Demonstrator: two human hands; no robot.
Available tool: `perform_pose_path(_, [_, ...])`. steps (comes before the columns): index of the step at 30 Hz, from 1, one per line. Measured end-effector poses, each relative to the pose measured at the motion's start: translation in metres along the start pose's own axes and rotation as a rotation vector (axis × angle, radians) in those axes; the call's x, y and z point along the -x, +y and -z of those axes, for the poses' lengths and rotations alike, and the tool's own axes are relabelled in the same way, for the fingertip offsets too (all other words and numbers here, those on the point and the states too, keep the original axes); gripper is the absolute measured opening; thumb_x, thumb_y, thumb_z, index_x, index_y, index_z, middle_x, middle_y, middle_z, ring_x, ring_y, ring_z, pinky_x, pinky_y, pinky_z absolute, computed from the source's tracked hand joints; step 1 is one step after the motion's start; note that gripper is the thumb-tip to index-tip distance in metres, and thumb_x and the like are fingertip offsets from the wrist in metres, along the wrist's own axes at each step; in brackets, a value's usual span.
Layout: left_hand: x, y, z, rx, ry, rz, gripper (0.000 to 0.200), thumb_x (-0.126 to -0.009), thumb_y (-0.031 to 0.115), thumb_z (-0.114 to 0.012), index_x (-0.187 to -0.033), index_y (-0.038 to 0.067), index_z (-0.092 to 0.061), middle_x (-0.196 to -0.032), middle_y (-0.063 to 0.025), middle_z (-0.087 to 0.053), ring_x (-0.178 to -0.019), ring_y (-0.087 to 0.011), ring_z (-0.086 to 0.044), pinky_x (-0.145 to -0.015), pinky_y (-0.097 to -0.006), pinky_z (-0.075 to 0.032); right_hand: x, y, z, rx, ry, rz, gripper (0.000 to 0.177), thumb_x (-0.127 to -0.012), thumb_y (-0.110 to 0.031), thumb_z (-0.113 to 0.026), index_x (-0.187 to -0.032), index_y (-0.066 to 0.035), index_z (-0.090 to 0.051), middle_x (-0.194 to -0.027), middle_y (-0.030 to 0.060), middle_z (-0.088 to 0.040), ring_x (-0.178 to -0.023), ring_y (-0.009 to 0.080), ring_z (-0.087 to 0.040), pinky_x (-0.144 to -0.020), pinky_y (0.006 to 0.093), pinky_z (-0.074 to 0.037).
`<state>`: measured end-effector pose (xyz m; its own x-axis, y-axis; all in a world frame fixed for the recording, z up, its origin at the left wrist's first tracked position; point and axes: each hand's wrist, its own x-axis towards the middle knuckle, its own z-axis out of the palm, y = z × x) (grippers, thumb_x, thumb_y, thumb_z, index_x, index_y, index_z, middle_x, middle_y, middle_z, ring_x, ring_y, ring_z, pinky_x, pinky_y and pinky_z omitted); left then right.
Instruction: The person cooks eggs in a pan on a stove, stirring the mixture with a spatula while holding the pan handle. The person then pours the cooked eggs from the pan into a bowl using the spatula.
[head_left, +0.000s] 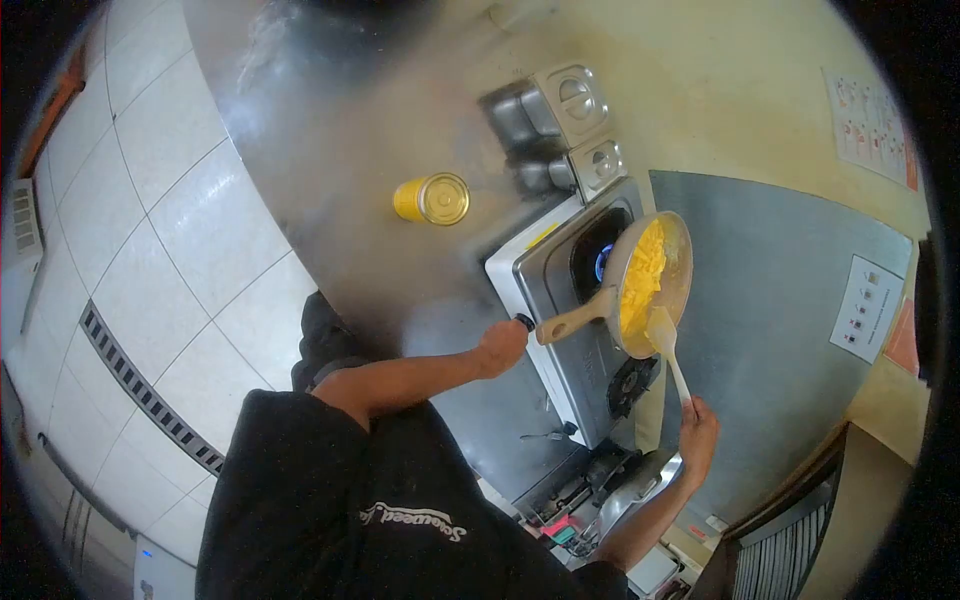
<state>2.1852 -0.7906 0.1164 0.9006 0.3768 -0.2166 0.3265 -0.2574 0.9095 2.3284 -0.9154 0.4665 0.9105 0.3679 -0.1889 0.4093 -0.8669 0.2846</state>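
Note:
My left hand [505,347] is closed on a black control knob [525,322] at the front of the gas stove [530,270]. My right hand [699,432] grips the handle of a pale spatula [663,335], whose blade rests in the yellow scrambled eggs [643,275]. These eggs lie in a beige frying pan [680,260] with a wooden-looking handle [575,318]. The pan sits over the stove's far-left burner, where a blue flame [603,262] shows beside it. No hand is on the pan handle. A second burner [632,385] shows no flame.
A yellow can [430,199] stands on the steel counter [350,200]. Lidded steel containers [575,105] are beside the stove, against the wall. A metal utensil [545,435] lies near the stove's front. Behind the pan rises a grey panel [770,270].

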Motion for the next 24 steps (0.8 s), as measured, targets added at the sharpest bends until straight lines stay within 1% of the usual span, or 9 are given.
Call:
perform_pose_path(2, [-0.001,0.000,-0.002,-0.047,-0.005,0.013,0.016,-0.083,0.009,-0.053,-0.087,-0.005,-0.060,-0.075,-0.0215,-0.065,-0.067,-0.0348,-0.068,-0.055,-0.0435,-0.055,0.003,-0.006,0.002,-0.072,0.011,0.008,0.027,-0.093,-0.018,-0.053,-0.109,0.002,-0.063,-0.095,0.0238,-0.065,-0.084,0.0341,-0.064,-0.078,0.0400,-0.047])
perform_pose_path(9, [0.000,0.001,0.000,-0.059,-0.017,-0.005,0.017,-0.084,0.009,-0.052,-0.091,-0.005,-0.058,-0.075,-0.0210,-0.066,-0.068,-0.0350,-0.068,-0.056,-0.0434,-0.056,0.005,0.004,0.001,-0.033,-0.031,-0.018,0.027,-0.093,-0.018,-0.053,-0.108,0.002,-0.063,-0.094,0.0236,-0.065,-0.086,0.0353,-0.064,-0.079,0.0400,-0.048])
perform_pose_path(11, [-0.001,0.000,-0.004,-0.042,-0.003,0.035,0.018,-0.084,0.009,-0.052,-0.094,-0.006,-0.057,-0.077,-0.0213,-0.065,-0.070,-0.0347,-0.068,-0.058,-0.0441,-0.056,0.010,-0.005,0.005,-0.011,-0.015,-0.065,0.027,-0.093,-0.018,-0.053,-0.108,0.002,-0.063,-0.094,0.0230,-0.065,-0.086,0.0355,-0.064,-0.079,0.0402,-0.047])
perform_pose_path(15, [0.000,0.001,-0.002,-0.044,-0.023,0.017,0.019,-0.084,0.009,-0.052,-0.096,-0.005,-0.057,-0.079,-0.0218,-0.065,-0.072,-0.0342,-0.068,-0.060,-0.0450,-0.055,0.010,0.007,0.000,-0.077,0.001,-0.049,0.027,-0.093,-0.019,-0.053,-0.108,0.001,-0.064,-0.094,0.0229,-0.065,-0.086,0.0356,-0.064,-0.078,0.0402,-0.047])
perform_pose_path(17, [0.001,0.005,0.001,-0.091,0.003,0.022,0.010,-0.081,0.003,-0.055,-0.086,-0.002,-0.062,-0.082,-0.0196,-0.067,-0.079,-0.0350,-0.069,-0.064,-0.0414,-0.057,0.011,0.002,0.003,-0.029,-0.004,-0.020,0.027,-0.093,-0.019,-0.054,-0.108,0.001,-0.064,-0.093,0.0231,-0.065,-0.085,0.0350,-0.064,-0.077,0.0398,-0.047])
perform_pose_path(18, [0.001,0.003,0.001,-0.092,0.003,0.021,0.010,-0.081,0.003,-0.055,-0.086,-0.002,-0.062,-0.082,-0.0196,-0.067,-0.079,-0.0350,-0.069,-0.064,-0.0414,-0.057,0.011,0.002,0.002,-0.030,-0.003,-0.021,0.027,-0.093,-0.019,-0.054,-0.108,0.001,-0.064,-0.093,0.0231,-0.065,-0.085,0.0350,-0.064,-0.077,0.0398,-0.047])
perform_pose_path(21, [-0.001,-0.002,-0.004,-0.109,-0.047,-0.054,0.019,-0.084,0.011,-0.053,-0.094,-0.004,-0.058,-0.079,-0.0211,-0.065,-0.072,-0.0355,-0.067,-0.062,-0.0448,-0.054,0.012,0.002,0.002,-0.084,0.003,-0.076,0.027,-0.092,-0.020,-0.054,-0.107,0.000,-0.064,-0.090,0.0230,-0.065,-0.083,0.0354,-0.064,-0.076,0.0403,-0.047])
perform_pose_path(23, [0.002,0.005,0.005,-0.099,-0.019,-0.001,0.010,-0.081,0.004,-0.055,-0.084,-0.001,-0.063,-0.083,-0.0191,-0.067,-0.077,-0.0334,-0.069,-0.064,-0.0403,-0.057,0.012,-0.005,0.005,-0.084,-0.036,-0.104,0.026,-0.092,-0.019,-0.054,-0.107,0.000,-0.064,-0.088,0.0227,-0.065,-0.082,0.0364,-0.063,-0.075,0.0412,-0.047])
perform_pose_path(24, [0.001,0.005,0.005,-0.101,-0.020,-0.005,0.010,-0.081,0.004,-0.055,-0.084,-0.001,-0.063,-0.083,-0.0191,-0.067,-0.077,-0.0334,-0.069,-0.064,-0.0403,-0.057,0.011,-0.004,0.004,-0.086,-0.034,-0.107,0.026,-0.092,-0.019,-0.054,-0.107,0.000,-0.064,-0.088,0.0227,-0.065,-0.082,0.0364,-0.063,-0.075,0.0412,-0.047])
